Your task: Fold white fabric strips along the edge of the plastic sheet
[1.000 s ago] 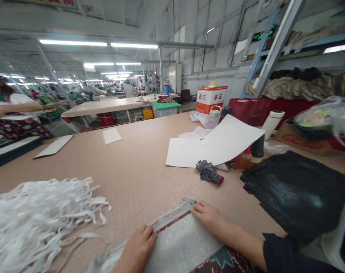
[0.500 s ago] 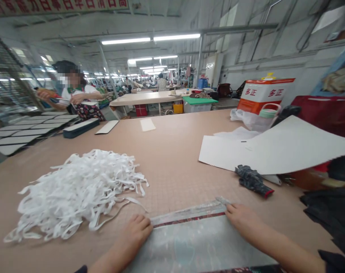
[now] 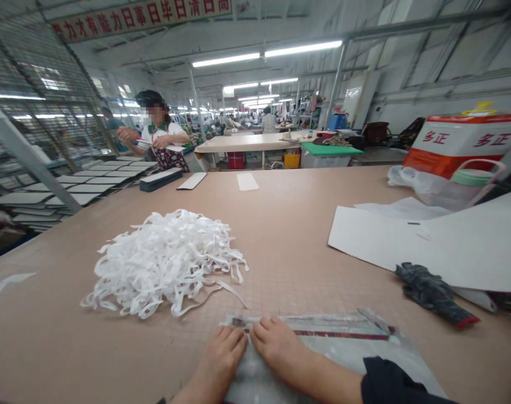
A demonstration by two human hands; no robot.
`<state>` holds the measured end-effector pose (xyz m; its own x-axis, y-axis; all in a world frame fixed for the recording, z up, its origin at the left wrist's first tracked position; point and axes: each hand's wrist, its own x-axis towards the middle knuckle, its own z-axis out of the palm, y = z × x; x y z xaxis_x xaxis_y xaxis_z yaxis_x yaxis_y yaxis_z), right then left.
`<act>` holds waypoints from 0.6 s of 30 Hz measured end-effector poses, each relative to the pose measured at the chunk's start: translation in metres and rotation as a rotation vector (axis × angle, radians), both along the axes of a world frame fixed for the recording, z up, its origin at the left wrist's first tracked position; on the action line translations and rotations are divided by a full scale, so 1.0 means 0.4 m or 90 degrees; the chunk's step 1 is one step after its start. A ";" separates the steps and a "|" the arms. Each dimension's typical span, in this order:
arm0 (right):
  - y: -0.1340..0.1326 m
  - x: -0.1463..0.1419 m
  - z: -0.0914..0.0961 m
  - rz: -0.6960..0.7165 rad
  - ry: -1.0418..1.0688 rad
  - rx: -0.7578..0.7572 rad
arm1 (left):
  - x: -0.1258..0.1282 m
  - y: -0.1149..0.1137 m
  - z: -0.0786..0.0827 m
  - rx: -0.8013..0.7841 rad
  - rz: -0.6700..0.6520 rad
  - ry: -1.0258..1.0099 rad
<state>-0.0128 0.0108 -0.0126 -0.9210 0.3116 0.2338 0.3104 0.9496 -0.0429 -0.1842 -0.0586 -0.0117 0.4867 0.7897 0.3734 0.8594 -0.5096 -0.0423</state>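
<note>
A greyish, see-through plastic sheet [image 3: 335,350] lies on the table in front of me, with a dark red patterned strip running along its folded far edge. At the left end of that edge my left hand [image 3: 225,356] is closed on the sheet's corner. Right beside it, my right hand [image 3: 281,350] has its fingers curled down over the same edge, thumb side close to the left hand. Both sets of fingertips are partly hidden. Beyond the hands is a loose heap of white fabric strips [image 3: 167,261], one strip trailing toward the sheet.
A dark glove [image 3: 434,292] with a red cuff lies at right by a large white board [image 3: 390,241]. Behind stand a plastic bag [image 3: 424,185] and a red-white tin [image 3: 461,140]. A co-worker [image 3: 163,132] stands at far left near stacked pale panels [image 3: 91,188].
My right hand has left the sheet's far right corner and come across to the left end, beside my left hand. The view has swung left.
</note>
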 end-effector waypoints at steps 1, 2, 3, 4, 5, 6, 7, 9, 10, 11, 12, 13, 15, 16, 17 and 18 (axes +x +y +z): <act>0.002 0.005 -0.002 0.015 -0.007 0.003 | -0.001 -0.004 0.002 -0.010 0.007 -0.012; 0.006 0.009 0.001 0.017 -0.016 -0.009 | -0.002 -0.007 0.005 -0.026 0.022 -0.026; 0.011 0.009 0.006 0.005 -0.025 -0.037 | -0.002 -0.010 0.008 -0.045 0.041 -0.044; 0.018 0.007 0.012 -0.021 -0.029 -0.083 | -0.002 -0.012 0.011 -0.063 0.064 -0.067; 0.026 0.001 0.020 -0.054 -0.028 -0.142 | -0.002 -0.013 0.012 -0.078 0.086 -0.093; 0.033 -0.008 0.028 -0.092 -0.025 -0.206 | -0.001 -0.013 0.013 -0.087 0.106 -0.121; 0.040 -0.019 0.035 -0.131 -0.020 -0.267 | 0.000 -0.013 0.011 -0.091 0.123 -0.148; 0.048 -0.043 0.045 -0.199 -0.015 -0.349 | 0.002 -0.013 0.003 -0.083 0.144 -0.195; 0.050 -0.053 0.048 -0.226 -0.020 -0.367 | 0.002 -0.013 -0.003 -0.076 0.150 -0.214; 0.049 -0.062 0.049 -0.247 -0.028 -0.375 | 0.001 -0.013 -0.011 -0.069 0.154 -0.232; 0.047 -0.068 0.050 -0.259 -0.033 -0.375 | 0.000 -0.014 -0.019 -0.062 0.161 -0.250; 0.043 -0.072 0.050 -0.261 -0.033 -0.373 | -0.002 -0.015 -0.026 -0.053 0.171 -0.269; 0.036 -0.072 0.048 -0.237 -0.015 -0.367 | -0.006 -0.017 -0.036 -0.041 0.203 -0.310; 0.032 -0.069 0.048 -0.210 0.002 -0.366 | -0.007 -0.017 -0.037 -0.045 0.224 -0.333; 0.030 -0.064 0.048 -0.179 0.020 -0.373 | -0.008 -0.017 -0.035 -0.056 0.246 -0.358; 0.028 -0.058 0.049 -0.150 0.036 -0.389 | -0.008 -0.017 -0.030 -0.075 0.266 -0.384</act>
